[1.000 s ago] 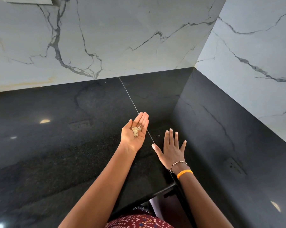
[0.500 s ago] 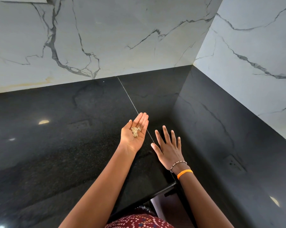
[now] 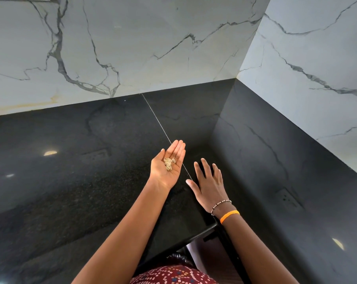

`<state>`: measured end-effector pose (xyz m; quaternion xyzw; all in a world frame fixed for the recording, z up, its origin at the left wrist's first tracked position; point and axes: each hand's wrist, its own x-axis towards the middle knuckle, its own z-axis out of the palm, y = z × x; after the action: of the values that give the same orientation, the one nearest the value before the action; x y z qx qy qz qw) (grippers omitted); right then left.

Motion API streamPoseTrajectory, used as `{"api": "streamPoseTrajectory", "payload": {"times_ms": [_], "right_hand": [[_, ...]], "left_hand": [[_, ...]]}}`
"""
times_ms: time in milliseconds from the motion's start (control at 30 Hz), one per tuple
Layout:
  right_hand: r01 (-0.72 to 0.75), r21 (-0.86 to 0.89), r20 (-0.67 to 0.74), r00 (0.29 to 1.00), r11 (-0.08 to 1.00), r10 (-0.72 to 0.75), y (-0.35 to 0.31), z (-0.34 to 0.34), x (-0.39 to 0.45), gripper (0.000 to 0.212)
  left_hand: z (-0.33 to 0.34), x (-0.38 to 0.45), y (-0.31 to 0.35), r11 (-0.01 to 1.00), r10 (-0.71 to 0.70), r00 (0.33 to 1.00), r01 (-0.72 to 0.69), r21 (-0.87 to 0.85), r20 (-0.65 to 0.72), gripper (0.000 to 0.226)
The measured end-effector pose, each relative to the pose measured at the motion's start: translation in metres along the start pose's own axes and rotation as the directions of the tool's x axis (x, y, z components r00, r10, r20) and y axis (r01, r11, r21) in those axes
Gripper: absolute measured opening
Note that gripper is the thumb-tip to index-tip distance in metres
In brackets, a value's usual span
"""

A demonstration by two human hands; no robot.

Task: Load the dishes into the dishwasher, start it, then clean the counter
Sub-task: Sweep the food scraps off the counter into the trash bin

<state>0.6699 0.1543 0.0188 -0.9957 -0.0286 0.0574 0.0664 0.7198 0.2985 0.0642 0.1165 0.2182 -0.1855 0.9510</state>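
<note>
Head view is looking down at a black stone counter [image 3: 75, 181] in a corner, w/ white marble wall [image 3: 132, 44] running along the far side & the right side. A thin pale seam [image 3: 157, 119] is running from the far wall toward the near edge, passing btwn the two hands.

Left hand [image 3: 167, 167] is hovering palm-up over the counter, center of the scene, fingers straight & held together, slightly cupped, not gripping. A small heap of pale crumbs [image 3: 169, 163] is lying in the middle of that palm.

Right hand [image 3: 209, 185] is sitting just to the right of the left one, palm-down, fingers straight & spread apart, thumb sticking out to the left near the seam. It's lying flat at the counter surface; can't tell for sure if it's pressing or just skimming. Holding nothing. Its wrist is wearing a beaded bracelet [image 3: 220, 204] & an orange band [image 3: 229, 215] right beside it.

Counter is shining, w/ bright light spots reflecting at far left [image 3: 50, 153] & near right. Counter's near edge [image 3: 202, 234] is showing below the right wrist. Red patterned clothing [image 3: 173, 276] is showing at the bottom center.
</note>
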Motion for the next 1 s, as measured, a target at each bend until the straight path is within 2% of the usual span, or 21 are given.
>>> {"api": "streamPoseTrajectory", "payload": {"times_ms": [100,200,233,300,333,367,400,433,467,500,533,600,667,733,800,900,1000], "right_hand": [[-0.016,-0.075,0.041,0.999,0.997,0.019,-0.009,0.002,0.002,0.113],[0.004,-0.147,0.063,0.998,0.989,0.006,-0.015,-0.007,0.007,0.099],[-0.020,-0.101,0.057,0.998,0.995,0.026,-0.013,-0.012,0.012,0.088],[-0.131,0.183,0.035,0.991,0.974,0.127,-0.008,-0.025,0.025,0.061],[-0.206,0.408,0.041,0.977,0.889,0.208,-0.008,-0.035,0.032,0.047],[-0.278,0.645,0.080,0.951,0.712,0.299,-0.009,-0.047,0.036,0.036],[-0.328,0.812,0.157,0.920,0.483,0.359,-0.011,-0.058,0.037,0.027],[-0.356,0.884,0.236,0.900,0.304,0.366,-0.013,-0.068,0.036,0.025],[-0.362,0.907,0.281,0.901,0.214,0.330,-0.015,-0.077,0.033,0.026],[-0.342,0.915,0.276,0.918,0.213,0.286,-0.018,-0.084,0.031,0.027],[-0.293,0.918,0.229,0.942,0.269,0.245,-0.022,-0.089,0.029,0.026],[-0.125,0.872,0.062,0.987,0.473,0.147,-0.034,-0.093,0.025,0.022],[0.046,0.686,-0.118,0.992,0.726,0.048,-0.046,-0.087,0.023,0.018],[0.094,0.455,-0.217,0.976,0.886,0.008,-0.055,-0.083,0.024,0.011],[0.066,0.329,-0.245,0.969,0.942,0.018,-0.060,-0.086,0.023,0.005],[0.057,0.218,-0.246,0.969,0.974,-0.002,-0.060,-0.088,0.021,0.010],[0.106,0.190,-0.242,0.969,0.976,-0.059,-0.054,-0.091,0.020,0.014]], "left_hand": [[-0.001,0.000,0.000,1.000,0.003,1.000,-0.003,0.008,0.003,0.046],[-0.002,0.001,0.000,1.000,0.003,1.000,-0.002,0.022,-0.005,0.046],[-0.002,0.002,-0.001,1.000,0.002,1.000,-0.001,0.028,-0.009,0.047],[-0.001,0.001,-0.002,0.999,0.007,1.000,-0.006,0.040,-0.018,0.047],[-0.001,0.001,-0.002,0.999,0.011,1.000,-0.010,0.045,-0.026,0.047],[-0.001,0.000,-0.002,0.999,0.014,0.999,-0.012,0.049,-0.037,0.047],[-0.001,-0.001,-0.003,0.999,0.015,0.999,-0.012,0.051,-0.047,0.047],[-0.001,-0.001,-0.004,0.999,0.016,0.998,-0.014,0.051,-0.054,0.047],[-0.001,-0.002,-0.005,0.999,0.019,0.998,-0.017,0.051,-0.056,0.047],[-0.001,-0.002,-0.006,0.998,0.023,0.998,-0.020,0.052,-0.055,0.048],[-0.002,-0.003,-0.008,0.998,0.023,0.998,-0.020,0.055,-0.052,0.048],[-0.002,-0.003,-0.011,0.997,0.022,0.999,-0.018,0.074,-0.046,0.048],[-0.002,-0.002,-0.014,0.992,0.021,0.998,-0.014,0.124,-0.052,0.048],[-0.001,-0.002,-0.017,0.981,0.006,0.999,0.004,0.192,-0.053,0.050],[0.000,-0.002,-0.020,0.974,-0.011,0.999,0.019,0.224,-0.039,0.053],[-0.002,0.000,-0.022,0.978,-0.025,0.999,0.032,0.206,-0.035,0.053],[-0.001,0.001,-0.023,0.987,-0.022,0.998,0.031,0.155,-0.057,0.050]]}}
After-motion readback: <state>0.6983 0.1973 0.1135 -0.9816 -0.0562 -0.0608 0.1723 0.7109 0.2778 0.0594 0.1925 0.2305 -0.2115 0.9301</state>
